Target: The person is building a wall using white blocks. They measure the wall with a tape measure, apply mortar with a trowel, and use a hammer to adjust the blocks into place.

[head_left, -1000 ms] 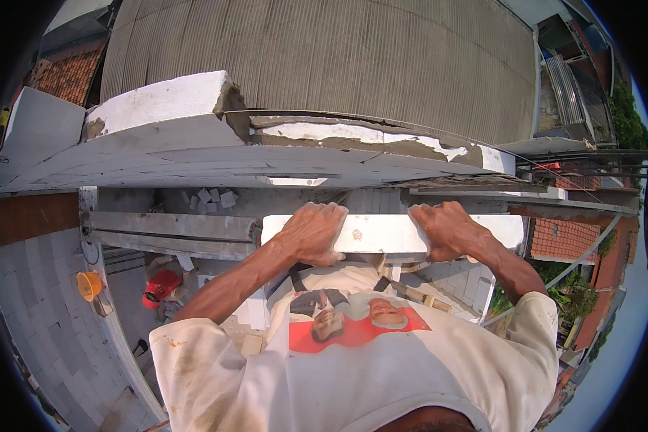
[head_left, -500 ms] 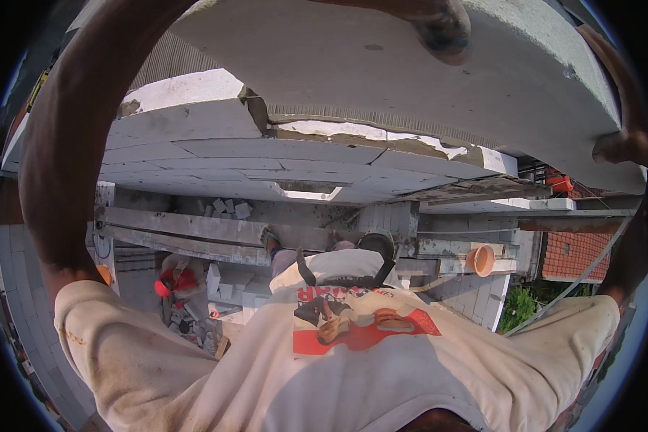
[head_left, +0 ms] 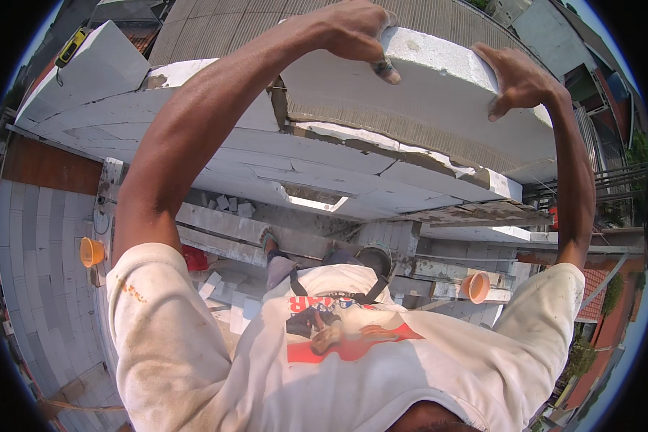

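My two hands grip a big pale aerated concrete block (head_left: 439, 90) at the top of a block wall (head_left: 317, 155). My left hand (head_left: 363, 36) is closed over its upper edge, the thumb on the near face. Near the other end, my right hand (head_left: 517, 81) clasps the same edge, also with the thumb in front. Below the block, grey mortar and white broken edges run along the wall top. Whether the block rests on that mortar or hangs just above it, I cannot tell. Left of it, a neighbouring part of the course ends in a dark mortared edge.
A ribbed grey roof (head_left: 223, 29) lies beyond the wall. On the far left, a yellow tool (head_left: 70, 49) sits by an upright block. Planks (head_left: 219, 227) run below me by my feet. An orange bucket (head_left: 91, 252) is at left, a peach bucket (head_left: 475, 286) at right.
The block has moved away from me and down toward the wall top, with both hands still on it. A red-clad person seen below at left is now mostly hidden by my sleeve.
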